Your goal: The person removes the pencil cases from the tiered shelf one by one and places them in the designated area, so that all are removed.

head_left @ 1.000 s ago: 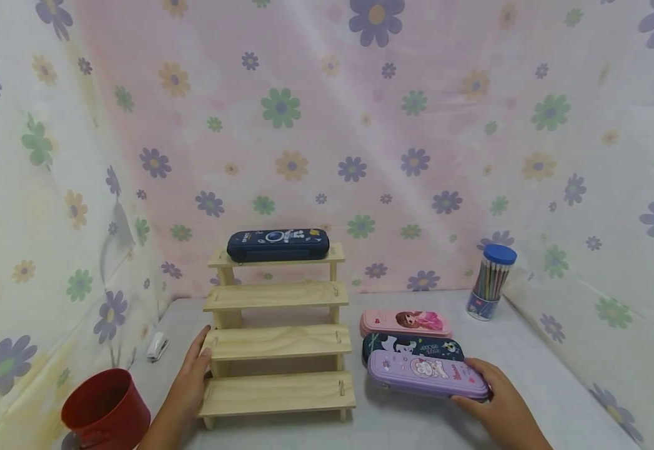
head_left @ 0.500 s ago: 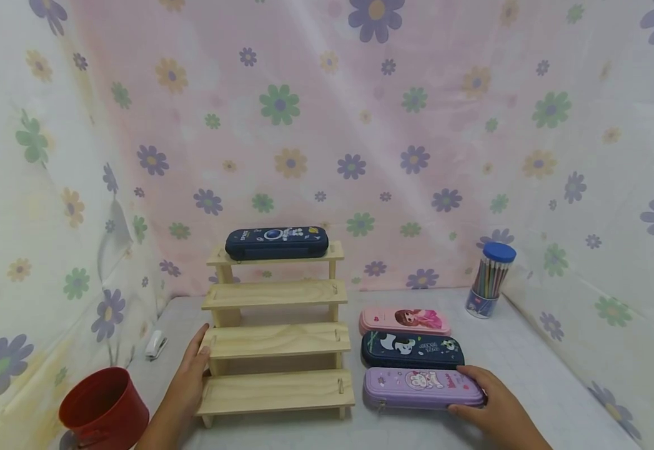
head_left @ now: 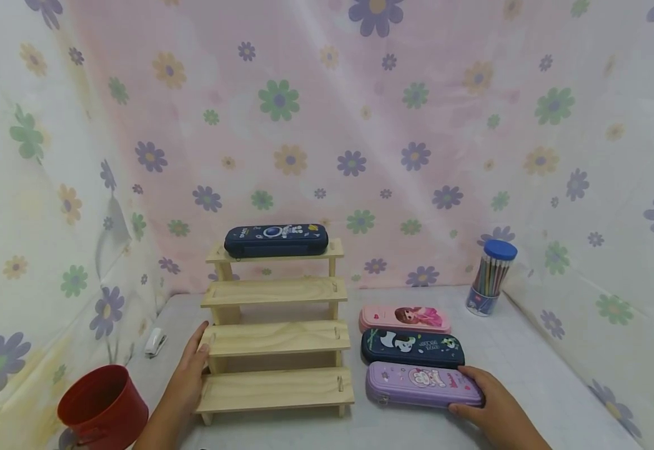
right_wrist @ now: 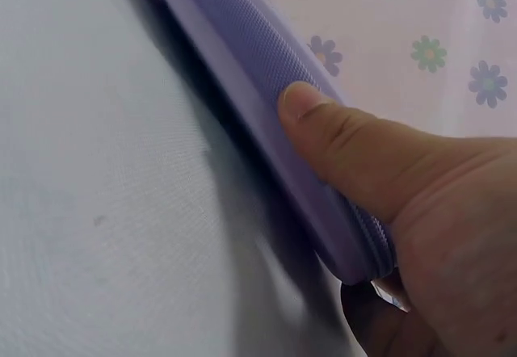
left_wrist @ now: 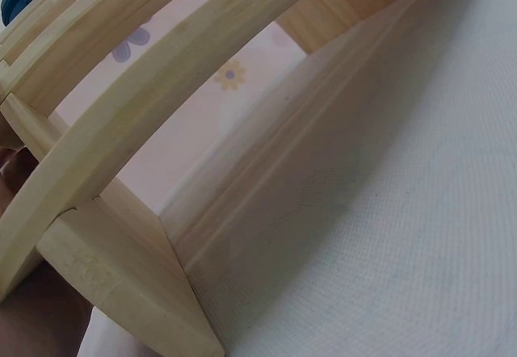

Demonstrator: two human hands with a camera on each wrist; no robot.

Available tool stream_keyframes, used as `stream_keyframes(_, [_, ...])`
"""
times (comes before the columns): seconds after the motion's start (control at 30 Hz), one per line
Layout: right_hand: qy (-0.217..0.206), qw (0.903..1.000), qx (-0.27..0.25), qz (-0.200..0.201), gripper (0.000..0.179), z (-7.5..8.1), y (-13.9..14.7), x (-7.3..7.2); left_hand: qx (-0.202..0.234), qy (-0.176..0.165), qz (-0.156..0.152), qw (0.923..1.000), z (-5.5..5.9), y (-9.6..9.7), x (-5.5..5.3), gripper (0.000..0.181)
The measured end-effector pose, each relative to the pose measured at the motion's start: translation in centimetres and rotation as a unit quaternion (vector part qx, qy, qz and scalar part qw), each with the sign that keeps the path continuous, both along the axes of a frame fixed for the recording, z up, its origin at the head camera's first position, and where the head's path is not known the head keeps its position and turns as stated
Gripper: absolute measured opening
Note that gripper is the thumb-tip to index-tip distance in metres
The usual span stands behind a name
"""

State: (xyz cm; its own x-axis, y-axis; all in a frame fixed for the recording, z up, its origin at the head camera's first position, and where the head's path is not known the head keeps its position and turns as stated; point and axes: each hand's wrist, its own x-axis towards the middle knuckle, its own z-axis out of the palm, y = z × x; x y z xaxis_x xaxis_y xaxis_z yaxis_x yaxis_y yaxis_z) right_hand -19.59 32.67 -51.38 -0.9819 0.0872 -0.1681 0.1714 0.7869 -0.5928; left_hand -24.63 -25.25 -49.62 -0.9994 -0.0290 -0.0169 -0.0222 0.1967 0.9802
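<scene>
My right hand (head_left: 495, 403) pinches the right end of a purple pencil case (head_left: 422, 382), its thumb (right_wrist: 323, 123) along the zipped side in the right wrist view. The case is at table level, in front of a dark pencil case with a panda (head_left: 411, 348). Behind that lies a pink pencil case with a doll picture (head_left: 404, 319). My left hand (head_left: 188, 375) holds the left side of a wooden step shelf (head_left: 276, 390), mostly hidden behind the wood in the left wrist view. A navy astronaut pencil case (head_left: 276, 241) sits on the top step.
A red pot (head_left: 104, 409) stands at the front left, near a small white stapler-like object (head_left: 155, 344). At the back right is a tub of pencils (head_left: 490, 278) with a blue lid. Floral sheets line the back and sides of the white tabletop (head_left: 405, 428).
The purple pencil case has come down and toward me, off its overlap with the panda case, and then turned slightly. My left hand stays at the shelf.
</scene>
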Motion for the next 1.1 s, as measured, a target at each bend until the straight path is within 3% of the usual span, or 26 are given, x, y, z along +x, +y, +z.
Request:
stream_keyframes(0.6, [0.023, 0.9997, 0.010, 0.006, 0.111, -0.26, 0.79, -0.08, 0.014, 0.013, -0.013, 0.9997, -0.39, -0.17, -0.15, 0.061])
stream_keyframes(0.8, [0.003, 0.9999, -0.001, -0.017, 0.112, -0.11, 0.56, -0.26, 0.007, 0.021, -0.013, 0.9997, -0.32, -0.22, -0.11, 0.062])
stream_keyframes(1.1, [-0.008, 0.9988, -0.002, -0.049, 0.108, -0.09, 0.12, -0.44, 0.000, 0.005, -0.007, 1.0000, -0.17, -0.11, -0.06, 0.060])
